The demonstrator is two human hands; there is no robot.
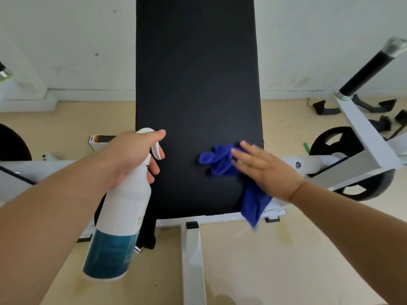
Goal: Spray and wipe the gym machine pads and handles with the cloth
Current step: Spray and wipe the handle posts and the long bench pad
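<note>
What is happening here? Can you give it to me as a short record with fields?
Surface: black pad on a white frame
Left hand: grips spray bottle at the pad's left edge
Right hand: lies flat, pressing blue cloth on the pad's lower right
Nearby: black handle, upper right, untouched

No writing could be read: the teal label on the spray bottle (120, 208) showed only blurred print, and the small red mark above it was illegible.
</note>
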